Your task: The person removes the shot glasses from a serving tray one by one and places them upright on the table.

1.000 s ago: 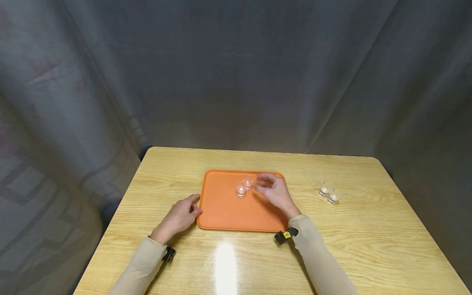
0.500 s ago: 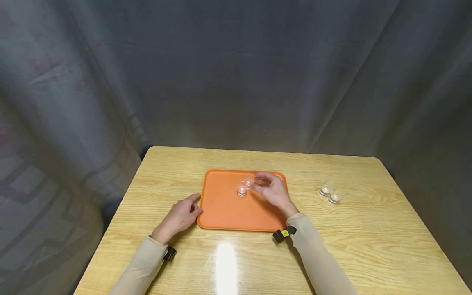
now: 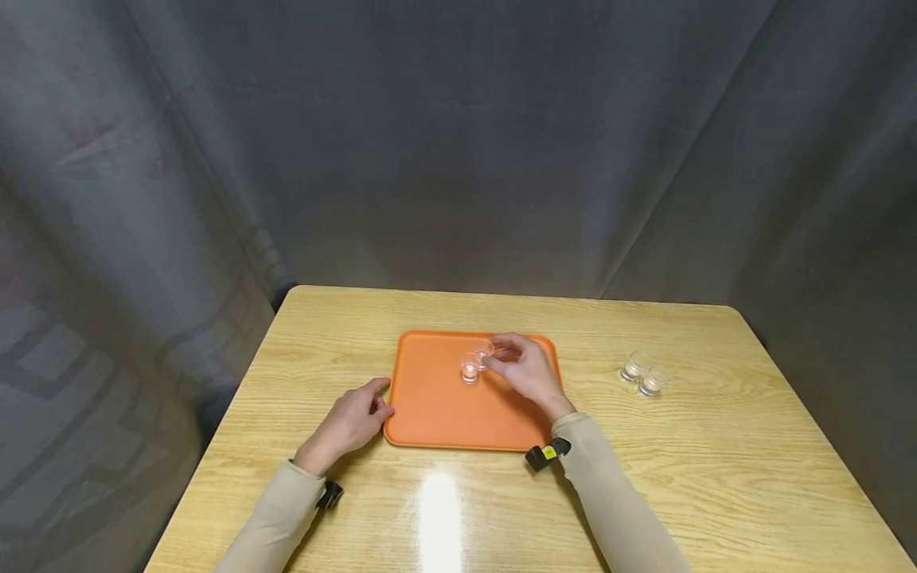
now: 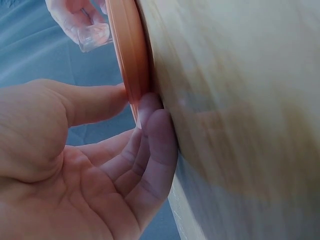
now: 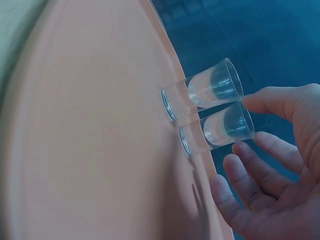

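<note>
Two clear shot glasses stand upright side by side on an orange tray [image 3: 451, 414]. My right hand [image 3: 526, 370] reaches over the tray from the right. Its thumb and index finger pinch the rim of the farther shot glass [image 5: 225, 127], while the other fingers are spread below. Close against that glass stands the nearer shot glass [image 3: 469, 371]. At the tray's left edge, my left hand [image 3: 353, 418] holds the rim. In the left wrist view its thumb [image 4: 100, 104] lies against the tray rim [image 4: 134, 55], with the fingertips low beside it, near the tabletop.
Two more clear shot glasses [image 3: 650, 383] stand together on the wooden table [image 3: 716, 461], right of the tray. A dark grey curtain [image 3: 458, 159] hangs behind the table and along its sides.
My right hand has shifted slightly left, and its thumb and index finger have come around the farther shot glass. My left hand stays at the tray's edge; the glasses stand where they were.
</note>
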Motion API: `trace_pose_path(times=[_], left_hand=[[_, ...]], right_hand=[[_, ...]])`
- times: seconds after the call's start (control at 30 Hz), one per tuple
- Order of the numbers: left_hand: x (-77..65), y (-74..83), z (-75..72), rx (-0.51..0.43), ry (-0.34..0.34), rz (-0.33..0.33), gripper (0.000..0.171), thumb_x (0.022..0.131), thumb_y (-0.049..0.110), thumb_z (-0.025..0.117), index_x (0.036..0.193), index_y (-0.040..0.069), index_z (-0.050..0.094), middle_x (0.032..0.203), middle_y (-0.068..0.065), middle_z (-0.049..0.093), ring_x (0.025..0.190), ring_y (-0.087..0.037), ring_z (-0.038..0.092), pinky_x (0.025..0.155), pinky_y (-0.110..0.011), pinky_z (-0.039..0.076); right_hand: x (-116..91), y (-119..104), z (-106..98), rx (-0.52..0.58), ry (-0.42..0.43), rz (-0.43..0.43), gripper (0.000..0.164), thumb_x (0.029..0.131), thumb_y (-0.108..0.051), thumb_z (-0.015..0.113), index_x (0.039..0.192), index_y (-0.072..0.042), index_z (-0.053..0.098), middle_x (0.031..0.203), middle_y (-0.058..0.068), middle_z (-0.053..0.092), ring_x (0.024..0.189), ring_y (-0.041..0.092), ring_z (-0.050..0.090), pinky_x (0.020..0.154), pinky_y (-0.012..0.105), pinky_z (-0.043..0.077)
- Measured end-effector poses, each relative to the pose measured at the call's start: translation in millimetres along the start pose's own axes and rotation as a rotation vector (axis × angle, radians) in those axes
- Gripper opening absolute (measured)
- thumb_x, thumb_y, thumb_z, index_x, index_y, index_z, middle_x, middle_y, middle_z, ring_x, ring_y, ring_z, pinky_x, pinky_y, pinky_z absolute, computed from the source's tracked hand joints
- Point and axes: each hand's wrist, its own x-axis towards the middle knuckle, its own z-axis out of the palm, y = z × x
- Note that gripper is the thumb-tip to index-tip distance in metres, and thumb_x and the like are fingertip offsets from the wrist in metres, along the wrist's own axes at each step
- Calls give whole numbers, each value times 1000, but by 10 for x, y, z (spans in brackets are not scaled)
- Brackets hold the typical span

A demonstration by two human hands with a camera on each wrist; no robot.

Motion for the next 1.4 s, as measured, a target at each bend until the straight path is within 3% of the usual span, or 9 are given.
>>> trace_pose_path(times=[0.43, 1.4], left_hand=[[1, 12, -2, 0, 2, 3, 53, 102, 11, 69, 151, -5, 54, 87, 2, 64, 74, -11, 53, 73, -29, 44], [3, 3, 8, -3, 4, -2, 52, 102, 10, 69, 150, -4, 54, 87, 2, 63, 75, -12, 54, 74, -31, 45]], right_hand=[[26, 39, 42, 2, -3, 27, 47, 92, -20, 82, 136, -8, 70, 129, 11, 74, 117, 29, 72, 101, 45, 56], [45, 73, 116, 1, 6, 5, 48, 93, -20, 82, 139, -8, 70, 126, 12, 75, 115, 29, 71, 102, 47, 56]])
